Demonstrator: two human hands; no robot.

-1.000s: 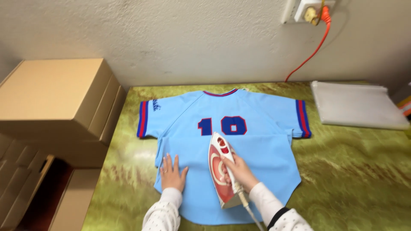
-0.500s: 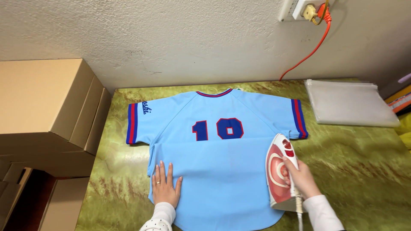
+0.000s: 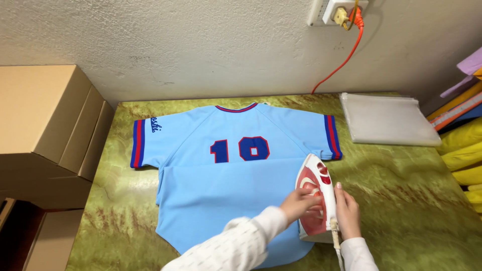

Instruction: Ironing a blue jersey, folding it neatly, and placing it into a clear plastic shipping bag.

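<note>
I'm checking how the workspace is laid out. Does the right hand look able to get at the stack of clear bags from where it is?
Probably yes: the right hand grips the iron, and only bare green table lies between it and the clear bags.

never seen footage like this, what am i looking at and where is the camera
There is no machine here: a person works with two bare hands, and the one camera sits on their head, looking down at a green marbled table pushed against a white wall.

A light blue jersey with red and dark blue trim lies flat on the table, its back facing up. At its right edge stands a red and white iron. The right hand grips the iron's handle, and the left hand reaches across the jersey to touch the iron's side.

Around this: cardboard boxes on the left, a stack of clear plastic sleeves at the table's far right, and an orange cord running up to a wall outlet.
</note>
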